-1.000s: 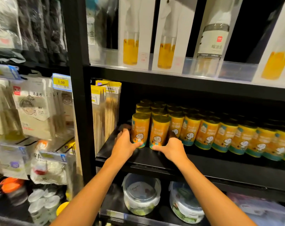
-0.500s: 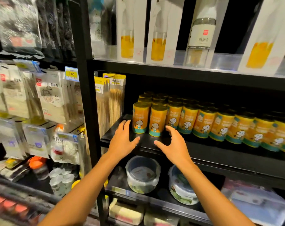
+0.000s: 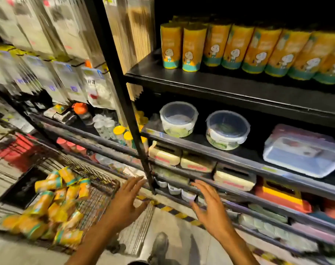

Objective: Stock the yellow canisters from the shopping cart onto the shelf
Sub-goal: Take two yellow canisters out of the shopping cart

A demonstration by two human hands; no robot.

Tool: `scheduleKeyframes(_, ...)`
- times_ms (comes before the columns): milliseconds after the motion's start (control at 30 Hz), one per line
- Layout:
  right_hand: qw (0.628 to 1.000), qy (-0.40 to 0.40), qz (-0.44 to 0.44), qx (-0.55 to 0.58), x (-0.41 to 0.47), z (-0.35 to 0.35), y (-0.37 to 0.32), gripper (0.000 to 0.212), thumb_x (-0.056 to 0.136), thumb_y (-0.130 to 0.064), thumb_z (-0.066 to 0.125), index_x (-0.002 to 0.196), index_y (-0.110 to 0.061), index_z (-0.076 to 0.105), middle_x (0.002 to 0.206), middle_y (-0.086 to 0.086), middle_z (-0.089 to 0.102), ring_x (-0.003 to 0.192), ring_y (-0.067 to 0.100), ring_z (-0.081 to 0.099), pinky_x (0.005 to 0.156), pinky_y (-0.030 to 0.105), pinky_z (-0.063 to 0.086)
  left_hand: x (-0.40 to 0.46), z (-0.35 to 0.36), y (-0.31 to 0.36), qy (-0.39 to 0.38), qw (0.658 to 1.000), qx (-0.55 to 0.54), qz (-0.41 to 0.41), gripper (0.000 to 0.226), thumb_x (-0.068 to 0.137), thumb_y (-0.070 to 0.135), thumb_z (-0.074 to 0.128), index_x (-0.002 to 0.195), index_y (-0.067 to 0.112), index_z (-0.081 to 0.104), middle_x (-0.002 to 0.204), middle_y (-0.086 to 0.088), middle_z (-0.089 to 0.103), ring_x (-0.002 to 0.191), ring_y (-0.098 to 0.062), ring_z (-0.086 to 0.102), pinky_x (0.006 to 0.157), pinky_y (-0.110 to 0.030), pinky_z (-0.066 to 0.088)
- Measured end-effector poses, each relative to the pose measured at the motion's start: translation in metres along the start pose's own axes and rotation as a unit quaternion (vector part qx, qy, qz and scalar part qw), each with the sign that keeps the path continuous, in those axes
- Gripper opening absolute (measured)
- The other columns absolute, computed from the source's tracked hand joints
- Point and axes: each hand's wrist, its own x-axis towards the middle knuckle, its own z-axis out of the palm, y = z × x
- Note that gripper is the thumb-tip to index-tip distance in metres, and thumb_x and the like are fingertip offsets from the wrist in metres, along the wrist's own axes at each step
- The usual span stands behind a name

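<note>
— Where are the yellow canisters (image 3: 48,205) seen?
— Heaped in the shopping cart (image 3: 103,190); others are lined along the shelf (image 3: 220,87) front edge.
— And the fingers?
— Spread, nothing held — left hand (image 3: 124,201), right hand (image 3: 210,209).

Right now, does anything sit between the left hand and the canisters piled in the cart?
Nothing visible does. The left hand, fingers open, hangs just right of the cart's wire rim, and the yellow canisters lie uncovered in the open-topped basket.

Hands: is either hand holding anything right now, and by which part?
Nothing is held. The left hand and right hand are both empty with fingers spread, in the air between cart and shelf.
</note>
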Motion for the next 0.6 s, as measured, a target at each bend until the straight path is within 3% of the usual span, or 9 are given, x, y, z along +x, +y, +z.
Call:
scheduleKeyframes(167,0.989,-0.120,0.086,-0.002,-0.080,0.037,0.040,0.056,0.091,-0.043,0.066,0.142,-0.030,0.046,0.143,-0.023,0.037,0.141,0.011,0.037,0.111,0.017,0.027,-0.108,0.061,0.008,-0.072,0.989,-0.019,-0.128,0.071,0.089,0.066,0.046,0.146,0.024,0.046,0.154,0.003,0.039,0.144,-0.021,0.033,0.118,-0.036,0.029)
scheduleKeyframes(300,0.977,-0.177,0.115,0.005,-0.108,0.051,0.046,0.060,0.088,-0.046,0.068,0.141,-0.030,0.045,0.151,-0.009,0.042,0.140,0.014,0.039,0.114,0.025,0.031,-0.164,0.078,0.015,-0.106,0.967,-0.050,-0.225,0.076,0.082,0.067,0.047,0.145,0.024,0.047,0.154,-0.001,0.040,0.146,-0.030,0.032,0.118,-0.048,0.029)
scheduleKeyframes(467,0.971,-0.198,0.131,0.007,-0.103,0.065,0.038,0.061,0.088,-0.040,0.071,0.142,-0.026,0.047,0.150,-0.009,0.044,0.138,0.013,0.039,0.111,0.023,0.031,-0.190,0.057,-0.011,-0.083,0.961,-0.035,-0.261,0.068,0.083,0.061,0.059,0.138,0.020,0.054,0.143,-0.009,0.054,0.131,-0.035,0.050,0.102,-0.055,0.046)
scheduleKeyframes(600,0.972,-0.214,0.097,0.005,-0.078,0.082,0.022,0.059,0.088,-0.040,0.072,0.140,-0.029,0.048,0.145,-0.014,0.045,0.137,0.010,0.039,0.109,0.021,0.032,-0.198,0.037,-0.029,-0.065,0.957,-0.030,-0.283,0.070,0.084,0.063,0.052,0.140,0.022,0.052,0.146,-0.004,0.050,0.136,-0.030,0.046,0.109,-0.047,0.042)
